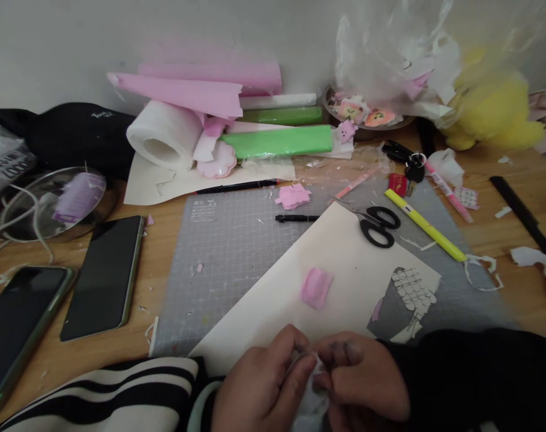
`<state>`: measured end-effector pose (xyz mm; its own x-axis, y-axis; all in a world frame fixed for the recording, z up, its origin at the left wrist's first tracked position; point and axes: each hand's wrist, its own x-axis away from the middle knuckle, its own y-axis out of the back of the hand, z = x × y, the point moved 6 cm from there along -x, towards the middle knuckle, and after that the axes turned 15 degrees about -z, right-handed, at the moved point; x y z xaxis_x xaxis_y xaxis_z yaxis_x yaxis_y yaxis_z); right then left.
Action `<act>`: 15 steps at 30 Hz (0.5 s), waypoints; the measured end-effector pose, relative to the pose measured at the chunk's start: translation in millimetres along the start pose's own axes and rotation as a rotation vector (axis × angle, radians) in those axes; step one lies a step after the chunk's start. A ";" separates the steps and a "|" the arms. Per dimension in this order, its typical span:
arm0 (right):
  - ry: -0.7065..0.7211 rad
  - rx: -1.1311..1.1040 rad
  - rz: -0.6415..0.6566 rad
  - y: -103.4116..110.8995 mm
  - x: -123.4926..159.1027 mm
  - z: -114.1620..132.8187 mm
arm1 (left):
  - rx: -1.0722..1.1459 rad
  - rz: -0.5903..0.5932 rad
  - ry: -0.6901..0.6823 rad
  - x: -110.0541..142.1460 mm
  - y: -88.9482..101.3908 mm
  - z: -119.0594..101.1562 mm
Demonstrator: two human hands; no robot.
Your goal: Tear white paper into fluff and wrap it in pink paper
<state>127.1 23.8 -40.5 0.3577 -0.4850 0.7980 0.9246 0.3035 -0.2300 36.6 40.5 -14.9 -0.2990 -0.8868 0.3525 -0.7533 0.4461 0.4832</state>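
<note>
At the bottom middle, my left hand point(268, 381) and my right hand point(365, 375) meet, both closed on a crumpled piece of thin white tissue point(312, 399). Their fingertips pinch its upper edge, and the fingers partly cover it. Just beyond them, a small pink paper piece point(317, 288) lies on a large cream sheet point(273, 294). Black-handled scissors point(377, 227) rest across the sheet's far corner. Right of the sheet is a cut paper drawing point(413, 291) with black outlines.
Beneath is a grey cutting mat point(228, 240). Two phones point(104, 279) lie at left. A yellow pen-like stick point(426, 225), keys point(414, 171) and a pink marker point(448, 191) are at right. A tissue roll point(165, 135), pink paper rolls point(183, 93) and a metal bowl point(367, 123) stand behind.
</note>
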 end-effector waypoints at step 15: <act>-0.028 0.169 -0.128 5.1 2.4 -3.9 | -0.031 0.005 0.001 1.5 -0.5 1.3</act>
<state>133.2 21.0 -41.8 0.2326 -0.5060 0.8306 0.9265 0.3751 -0.0310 35.8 38.7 -15.7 -0.3015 -0.8846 0.3558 -0.7332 0.4537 0.5065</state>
